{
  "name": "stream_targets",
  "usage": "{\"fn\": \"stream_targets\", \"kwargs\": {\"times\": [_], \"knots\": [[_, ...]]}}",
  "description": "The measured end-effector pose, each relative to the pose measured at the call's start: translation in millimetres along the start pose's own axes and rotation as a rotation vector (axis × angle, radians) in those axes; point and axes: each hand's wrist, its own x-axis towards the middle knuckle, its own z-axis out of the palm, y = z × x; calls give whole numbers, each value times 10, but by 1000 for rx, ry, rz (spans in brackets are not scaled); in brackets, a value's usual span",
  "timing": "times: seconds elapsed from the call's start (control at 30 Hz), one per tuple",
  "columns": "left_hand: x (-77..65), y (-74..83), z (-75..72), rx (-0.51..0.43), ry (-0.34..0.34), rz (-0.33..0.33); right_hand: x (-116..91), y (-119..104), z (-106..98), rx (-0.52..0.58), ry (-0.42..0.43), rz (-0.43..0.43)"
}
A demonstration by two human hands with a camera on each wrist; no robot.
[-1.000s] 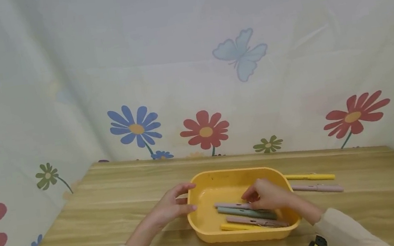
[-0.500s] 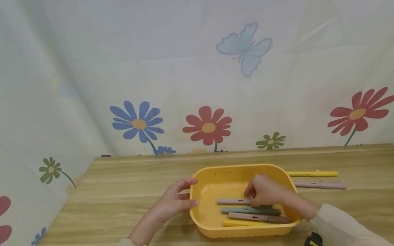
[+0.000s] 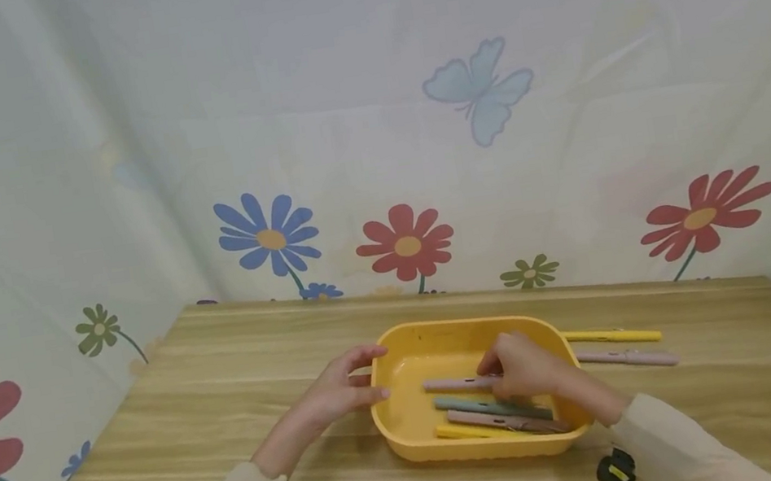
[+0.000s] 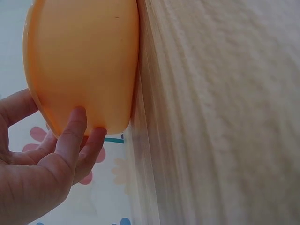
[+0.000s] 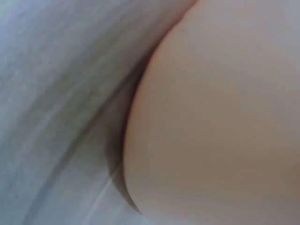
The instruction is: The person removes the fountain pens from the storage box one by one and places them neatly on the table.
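Note:
A yellow plastic basin (image 3: 399, 378) stands on the table in the head view. My left hand (image 3: 336, 391) grips its left rim; in the left wrist view the fingers (image 4: 72, 133) lie against the outer wall. Inside the basin, my right hand (image 3: 525, 369) pinches a pale mauve pen (image 3: 453, 384), its right end hidden beneath the hand. Nearer me lie a grey-green pen (image 3: 471, 405), a darker mauve pen (image 3: 480, 419) and a yellow pen (image 3: 467, 432), roughly side by side. Only wrist skin and the sleeve fill the right wrist view.
Beyond the basin's right side, a yellow pen (image 3: 621, 335) and a pale mauve pen (image 3: 635, 357) lie on the wood-grain table (image 3: 246, 350). A flower-printed curtain (image 3: 344, 156) hangs behind the table's back edge. Black wrist devices (image 3: 618, 472) sit under both sleeves.
My right hand has shifted the pale mauve pen away from the grey-green one, and the gap between them has widened. The left hand stays on the rim; the head view has shifted slightly.

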Motion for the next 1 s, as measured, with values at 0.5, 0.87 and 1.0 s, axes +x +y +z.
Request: {"fn": "stream_targets", "kwargs": {"times": [0.5,0.87,1.0], "knots": [[-14,27,21,-22,-39,21,-102,29,-128,30,29,-14],[-27,51,5,-3,-10,0,-200,30,-211,240,53,89],[-27,46,-1,-4,-17,-2,-226,10,-250,267,65,95]]}}
